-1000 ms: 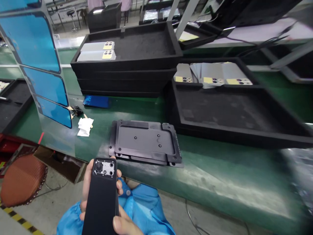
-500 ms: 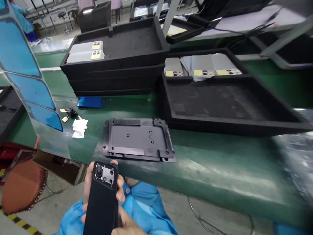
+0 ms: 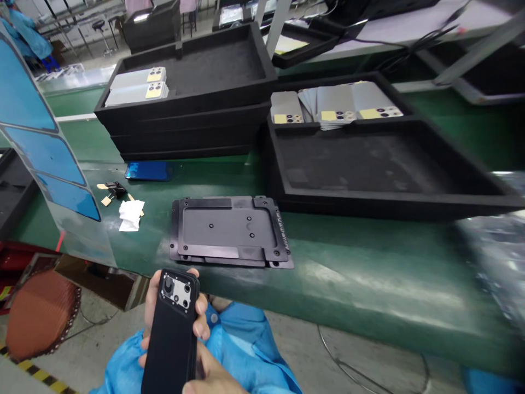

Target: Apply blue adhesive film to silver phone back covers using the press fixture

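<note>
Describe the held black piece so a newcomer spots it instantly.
Find the green bench. At its near edge, the left hand and right hand hold a black phone-shaped piece. Unlike the dark fixture beyond it, its top end bears a silvery patch.

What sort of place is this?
Probably an electronics workshop or assembly line, perhaps for phones: a phone-like piece is being held beside a green workbench, where black trays contain silver panels with camera-style openings.

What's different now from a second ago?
The black phone-shaped piece turned slightly clockwise. The view swung, so things on the bench look further left. Nothing was grabbed or let go: left hand and right hand still hold the piece. The dark plate and white paper stayed put.
</note>
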Demonstrator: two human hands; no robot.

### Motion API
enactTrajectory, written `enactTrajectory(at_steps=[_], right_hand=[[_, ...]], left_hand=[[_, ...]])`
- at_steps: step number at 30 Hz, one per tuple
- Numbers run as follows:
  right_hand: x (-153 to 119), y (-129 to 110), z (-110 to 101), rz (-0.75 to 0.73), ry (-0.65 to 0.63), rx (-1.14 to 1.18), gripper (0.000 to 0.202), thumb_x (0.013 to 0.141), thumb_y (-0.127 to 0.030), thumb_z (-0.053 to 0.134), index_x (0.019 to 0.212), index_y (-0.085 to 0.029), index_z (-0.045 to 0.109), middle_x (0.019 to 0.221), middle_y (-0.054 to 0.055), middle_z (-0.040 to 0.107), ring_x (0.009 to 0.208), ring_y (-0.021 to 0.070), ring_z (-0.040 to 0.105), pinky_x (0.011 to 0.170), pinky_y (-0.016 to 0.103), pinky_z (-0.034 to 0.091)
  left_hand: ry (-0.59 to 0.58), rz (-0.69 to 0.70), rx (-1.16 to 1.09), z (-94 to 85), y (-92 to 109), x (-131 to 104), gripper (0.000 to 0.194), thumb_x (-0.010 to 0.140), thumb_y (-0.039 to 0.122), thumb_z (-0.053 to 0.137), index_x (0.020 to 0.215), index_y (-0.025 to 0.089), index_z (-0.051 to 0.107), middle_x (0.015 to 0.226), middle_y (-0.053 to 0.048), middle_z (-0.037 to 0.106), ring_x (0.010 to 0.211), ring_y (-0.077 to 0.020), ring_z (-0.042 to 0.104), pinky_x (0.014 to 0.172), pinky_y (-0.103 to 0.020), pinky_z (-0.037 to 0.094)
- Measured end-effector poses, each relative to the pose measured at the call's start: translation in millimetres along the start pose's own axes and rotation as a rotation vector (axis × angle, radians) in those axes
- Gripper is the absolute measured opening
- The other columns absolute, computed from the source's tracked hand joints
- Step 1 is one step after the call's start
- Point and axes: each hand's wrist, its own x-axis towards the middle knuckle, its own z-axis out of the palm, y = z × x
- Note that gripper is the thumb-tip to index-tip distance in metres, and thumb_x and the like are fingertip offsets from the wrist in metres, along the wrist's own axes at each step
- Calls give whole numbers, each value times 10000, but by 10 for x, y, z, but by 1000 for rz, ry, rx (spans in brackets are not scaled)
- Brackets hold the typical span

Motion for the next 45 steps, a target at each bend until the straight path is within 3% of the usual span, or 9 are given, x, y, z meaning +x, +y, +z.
enactTrajectory(at_steps=[11,20,24,31,36,45], right_hand=[[9,-16,-19,-51,-24,31,833,415,-413,1004,1164,-169,730,1049,71,744,1019,267,667,970,388,450],[8,10,-21,-80,-42,55,807,463,-422,986,1183,-172,720,1081,69,733,1077,262,650,994,377,432],[-10,5,-21,-89,-76,66,796,533,-488,949,1211,-151,702,1074,88,735,1040,263,671,1005,409,432],[-33,-49,26,-142,-98,76,616,609,-517,901,1082,-167,719,956,90,756,1022,297,700,1014,453,441],[-65,-70,21,-131,-112,174,713,615,-530,905,1179,-139,713,1064,103,745,1020,237,692,941,330,477],[-38,-70,-38,-133,-165,233,740,624,-526,910,1232,-171,683,1222,103,718,1125,243,678,979,338,482]], left_hand=[[72,-22,44,37,9,29,511,907,652,493,1173,276,715,734,18,565,448,-84,430,555,-274,394],[164,-35,51,-42,52,-19,526,930,657,466,1216,273,684,813,-11,632,540,-123,542,634,-307,418],[206,-10,29,92,47,31,502,912,625,537,1213,254,690,864,-23,656,604,-132,581,637,-288,438],[274,-30,32,338,37,118,471,813,568,709,1130,221,735,887,-52,708,670,-167,654,666,-294,505],[269,-5,5,410,30,107,434,864,527,673,1137,195,736,954,-76,768,761,-197,718,728,-300,546],[237,-55,15,330,22,97,522,915,583,576,1123,131,732,968,-127,786,838,-243,750,754,-312,578]])
